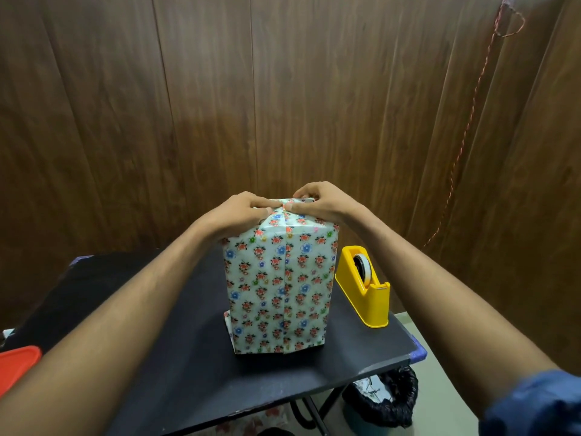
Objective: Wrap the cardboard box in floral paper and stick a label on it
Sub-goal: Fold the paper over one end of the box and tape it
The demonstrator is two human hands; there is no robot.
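At the lower left edge sits one red-lidded container [17,365], its contents hidden, beside the dark matte surface [195,357]. Mid-frame, one tall box [279,287] in glossy floral paper stands upright, the left hand [239,212] and right hand [317,201] both curled on its folded top, apparently pinching the paper. Just right stands one yellow plastic tape dispenser [366,287] holding one roll; lower right, a black-lined bin [385,394].

Two hands are counted on top of the box: 1 left hand [242,212] and 1 right hand [320,201]. One box [279,278] wrapped in floral paper is seen. One yellow tape dispenser [364,286] w/ 1 tape roll [362,266] is counted. One black table [188,357], 1 red lid [17,366], and 1 black bin [385,394] are seen.
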